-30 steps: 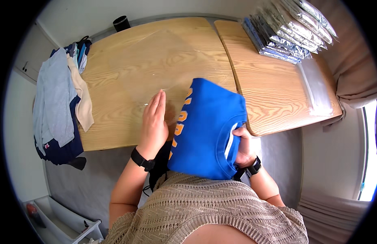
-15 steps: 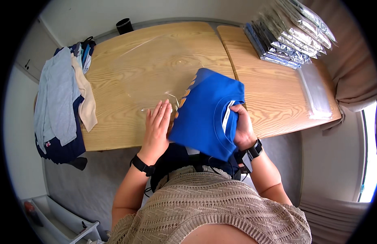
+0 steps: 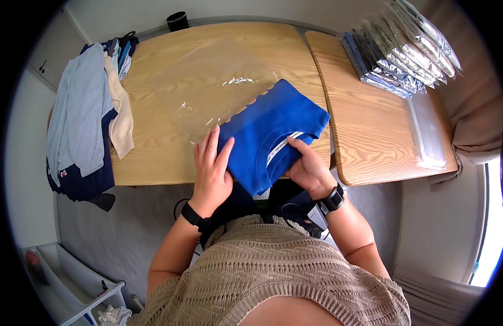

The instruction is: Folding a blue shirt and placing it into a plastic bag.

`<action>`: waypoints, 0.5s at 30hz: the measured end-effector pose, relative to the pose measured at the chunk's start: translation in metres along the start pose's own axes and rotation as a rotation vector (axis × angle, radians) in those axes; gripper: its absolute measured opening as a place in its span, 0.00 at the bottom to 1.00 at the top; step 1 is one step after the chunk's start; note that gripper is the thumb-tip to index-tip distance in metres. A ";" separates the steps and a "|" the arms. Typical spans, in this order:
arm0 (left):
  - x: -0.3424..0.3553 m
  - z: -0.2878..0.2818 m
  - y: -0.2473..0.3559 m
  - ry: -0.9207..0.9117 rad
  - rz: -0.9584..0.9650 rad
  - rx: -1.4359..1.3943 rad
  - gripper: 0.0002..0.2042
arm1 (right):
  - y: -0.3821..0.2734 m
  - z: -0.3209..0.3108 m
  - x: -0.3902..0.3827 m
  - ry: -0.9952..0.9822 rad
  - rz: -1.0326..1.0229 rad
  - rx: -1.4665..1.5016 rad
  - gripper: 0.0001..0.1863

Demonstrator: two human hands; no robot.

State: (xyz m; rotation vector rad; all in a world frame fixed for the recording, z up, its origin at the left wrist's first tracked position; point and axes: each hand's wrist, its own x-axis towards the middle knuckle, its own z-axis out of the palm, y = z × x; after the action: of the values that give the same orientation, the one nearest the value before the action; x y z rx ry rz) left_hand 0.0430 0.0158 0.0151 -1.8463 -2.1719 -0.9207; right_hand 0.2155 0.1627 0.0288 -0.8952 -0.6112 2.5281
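Observation:
A folded blue sweatshirt (image 3: 265, 127) lies at a slant over the near part of the table, its upper-left edge with orange lettering under or inside a clear plastic bag (image 3: 208, 81). My right hand (image 3: 311, 171) grips the collar side, thumb on top by the white neck label. My left hand (image 3: 212, 176) rests open at the garment's left edge and the bag, fingers apart. Both wrists wear black bands.
The wooden table (image 3: 153, 163) holds piled loose garments (image 3: 80, 108) at the left. A second table (image 3: 365, 136) holds a stack of bagged garments (image 3: 398, 49) and flat clear bags (image 3: 425, 130). A black bin (image 3: 177, 22) stands behind; a white container (image 3: 77, 277) sits lower left.
The blue sweatshirt has moved forward, away from my body, turned clockwise and slid against the clear bag. My right hand moved forward and left with it; my left hand's fingers spread onto its edge.

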 end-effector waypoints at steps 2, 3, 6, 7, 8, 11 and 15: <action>-0.009 -0.004 0.008 0.207 0.229 -0.124 0.15 | -0.003 0.001 0.005 -0.045 0.048 0.035 0.20; -0.017 -0.005 0.016 0.154 0.376 -0.244 0.13 | -0.001 0.000 0.009 -0.059 0.042 0.121 0.19; -0.020 0.000 0.037 -0.065 0.610 -0.465 0.07 | 0.001 0.008 0.017 0.002 -0.003 0.244 0.18; -0.020 0.010 0.040 -0.143 0.570 -0.444 0.11 | 0.001 0.016 0.014 0.013 -0.015 0.222 0.17; -0.019 0.018 0.045 -0.140 0.568 -0.439 0.11 | 0.003 0.019 0.014 0.009 -0.012 0.220 0.17; -0.012 0.036 0.054 -0.206 0.144 -0.139 0.22 | 0.006 0.020 0.015 -0.031 -0.002 0.254 0.18; -0.007 0.049 0.046 -0.266 -0.077 -0.181 0.25 | 0.013 0.026 0.013 -0.056 0.043 0.255 0.18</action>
State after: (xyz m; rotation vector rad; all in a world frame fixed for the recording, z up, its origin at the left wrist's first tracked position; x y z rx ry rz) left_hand 0.1010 0.0387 -0.0115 -2.0881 -2.3990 -0.9640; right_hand 0.1858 0.1514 0.0340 -0.7548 -0.2791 2.6015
